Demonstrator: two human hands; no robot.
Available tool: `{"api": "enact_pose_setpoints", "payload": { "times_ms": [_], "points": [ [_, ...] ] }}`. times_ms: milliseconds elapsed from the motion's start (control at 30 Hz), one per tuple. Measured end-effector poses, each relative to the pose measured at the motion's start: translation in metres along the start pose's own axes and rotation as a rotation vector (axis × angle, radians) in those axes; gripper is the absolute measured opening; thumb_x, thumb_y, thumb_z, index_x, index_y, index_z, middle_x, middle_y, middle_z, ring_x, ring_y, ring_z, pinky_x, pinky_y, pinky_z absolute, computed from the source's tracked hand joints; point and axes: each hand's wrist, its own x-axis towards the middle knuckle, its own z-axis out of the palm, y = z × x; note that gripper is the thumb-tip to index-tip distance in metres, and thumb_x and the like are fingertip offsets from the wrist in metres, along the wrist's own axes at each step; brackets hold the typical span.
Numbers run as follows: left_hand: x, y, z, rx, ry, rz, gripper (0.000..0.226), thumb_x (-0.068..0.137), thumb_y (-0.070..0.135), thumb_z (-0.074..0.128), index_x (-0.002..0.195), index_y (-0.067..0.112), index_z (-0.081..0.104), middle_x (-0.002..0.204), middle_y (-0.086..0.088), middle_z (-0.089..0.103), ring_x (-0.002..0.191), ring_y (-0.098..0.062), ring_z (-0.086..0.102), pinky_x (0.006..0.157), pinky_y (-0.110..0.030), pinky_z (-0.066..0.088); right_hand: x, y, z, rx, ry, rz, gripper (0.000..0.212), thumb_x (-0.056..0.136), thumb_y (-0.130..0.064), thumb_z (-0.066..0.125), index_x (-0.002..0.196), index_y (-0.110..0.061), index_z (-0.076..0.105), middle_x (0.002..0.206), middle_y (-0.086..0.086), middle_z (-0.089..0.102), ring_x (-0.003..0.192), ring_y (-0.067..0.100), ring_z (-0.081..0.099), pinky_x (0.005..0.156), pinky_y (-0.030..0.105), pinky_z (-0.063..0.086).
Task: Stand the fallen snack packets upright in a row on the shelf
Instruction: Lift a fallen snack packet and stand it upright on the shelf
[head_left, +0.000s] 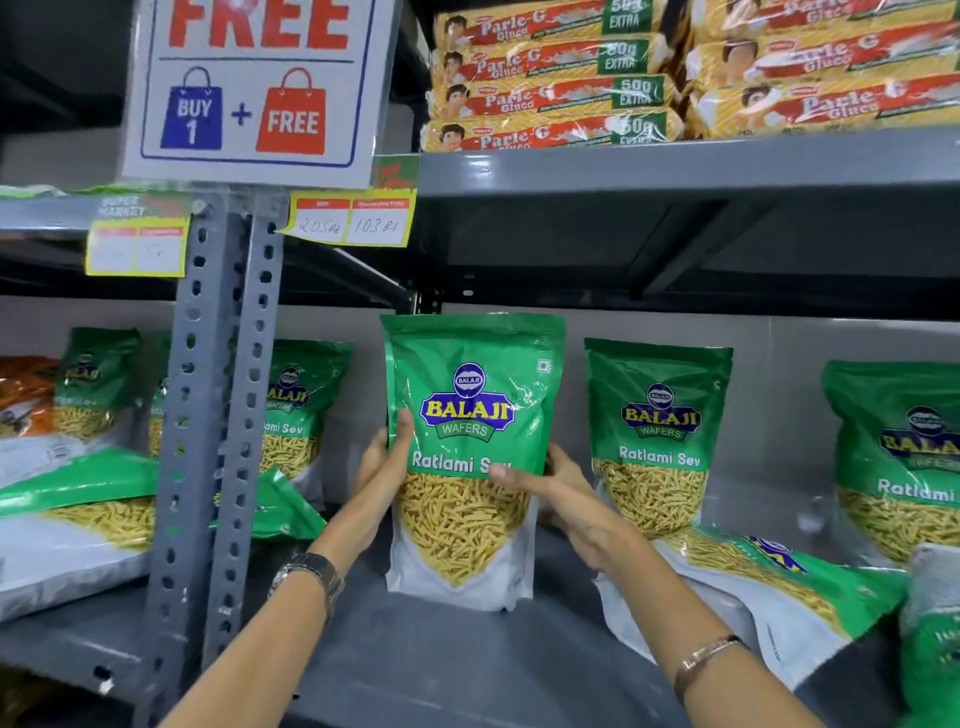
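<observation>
- On the grey metal shelf (441, 654), a green Balaji Ratlami Sev packet (470, 447) stood upright at the centre.
- The left hand (384, 467) clasped its left edge, thumb across the front.
- The right hand (550, 488) gripped its right edge, thumb on the front.
- Another upright packet (655, 431) stood to the right, apart from it.
- A fallen packet (753, 587) lay flat under the right forearm.

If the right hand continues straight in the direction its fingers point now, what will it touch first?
The right hand points up and left, already touching the held Ratlami Sev packet. It would press further across that packet's front, probably toward the left hand. Depth is uncertain.
</observation>
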Motion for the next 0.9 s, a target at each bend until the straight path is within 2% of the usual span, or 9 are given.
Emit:
{"api": "enact_pose_setpoints", "payload": {
  "times_ms": [67,167,267,333,400,467,633,800,900],
  "points": [
    [-0.004,-0.001,-0.002,0.055,-0.088,-0.101,0.114,0.054,0.081,0.041,0.144,0.019,0.010,0.153,-0.003,0.022,0.138,-0.025,0.022,0.110,-0.050,0.019,-0.004,0.008,0.005,-0.021,-0.044,-0.025,0.073,0.057,-0.024,0.086,0.120,-0.023,0.049,0.113,-0.004,0.066,0.105,0.008,0.060,0.073,0.011,0.048],
    [-0.013,-0.006,-0.005,0.060,-0.247,-0.190,0.136,0.035,0.087,0.053,0.142,0.013,0.011,0.152,-0.010,0.023,0.135,-0.028,0.028,0.108,-0.060,0.019,-0.008,0.013,0.009,-0.005,0.019,-0.043,0.072,0.057,-0.020,0.087,0.119,-0.023,0.050,0.109,-0.005,0.068,0.094,0.000,0.061,0.065,0.011,0.046],
    [-0.023,-0.005,-0.009,0.038,-0.324,-0.200,0.107,0.024,0.086,0.059,0.112,0.027,0.043,0.138,-0.005,0.045,0.124,-0.024,0.042,0.105,-0.061,0.022,-0.014,0.011,0.011,-0.014,0.039,-0.067,0.071,0.057,-0.021,0.087,0.116,-0.027,0.049,0.104,-0.008,0.066,0.090,-0.003,0.060,0.062,0.009,0.046],
    [-0.027,-0.002,-0.011,0.041,-0.353,-0.195,0.087,0.023,0.087,0.058,0.091,0.034,0.045,0.125,0.008,0.050,0.123,-0.026,0.044,0.103,-0.060,0.025,-0.018,0.010,0.011,-0.035,0.044,-0.092,0.067,0.056,-0.022,0.087,0.111,-0.030,0.050,0.105,-0.008,0.067,0.091,-0.003,0.060,0.060,0.008,0.048],
    [-0.030,-0.001,-0.013,0.049,-0.364,-0.187,0.084,0.024,0.087,0.057,0.089,0.034,0.045,0.122,0.011,0.051,0.124,-0.027,0.044,0.103,-0.059,0.027,-0.023,0.009,0.011,-0.037,0.041,-0.113,0.061,0.056,-0.023,0.087,0.104,-0.034,0.052,0.106,-0.008,0.068,0.090,-0.003,0.062,0.059,0.005,0.048],
    [-0.035,0.000,-0.015,0.061,-0.371,-0.180,0.086,0.026,0.087,0.057,0.093,0.034,0.047,0.125,0.006,0.053,0.124,-0.028,0.045,0.103,-0.058,0.029,-0.028,0.007,0.010,-0.046,0.029,-0.119,0.057,0.055,-0.025,0.088,0.099,-0.036,0.053,0.102,-0.011,0.068,0.089,-0.005,0.061,0.057,0.002,0.047],
    [-0.049,0.004,-0.021,0.079,-0.332,-0.141,0.128,0.029,0.087,0.056,0.133,0.018,0.033,0.141,-0.009,0.044,0.129,-0.030,0.040,0.106,-0.061,0.026,-0.045,0.002,0.015,-0.067,0.030,-0.135,0.054,0.054,-0.028,0.088,0.091,-0.039,0.051,0.097,-0.015,0.067,0.086,-0.006,0.062,0.058,0.005,0.049],
    [-0.066,0.010,-0.028,0.104,-0.319,-0.124,0.128,0.031,0.089,0.052,0.136,0.019,0.031,0.143,-0.007,0.042,0.130,-0.030,0.037,0.106,-0.060,0.023,-0.057,-0.005,0.018,-0.116,0.040,-0.144,0.059,0.049,-0.035,0.089,0.092,-0.042,0.049,0.093,-0.020,0.065,0.087,-0.006,0.061,0.066,0.010,0.047],
    [-0.070,0.011,-0.030,0.108,-0.310,-0.125,0.122,0.032,0.089,0.052,0.133,0.022,0.035,0.142,-0.006,0.044,0.130,-0.031,0.038,0.104,-0.060,0.023,-0.063,-0.006,0.018,-0.128,0.024,-0.145,0.058,0.050,-0.035,0.089,0.092,-0.041,0.049,0.093,-0.020,0.065,0.086,-0.008,0.060,0.062,0.007,0.048]
  ]
}}
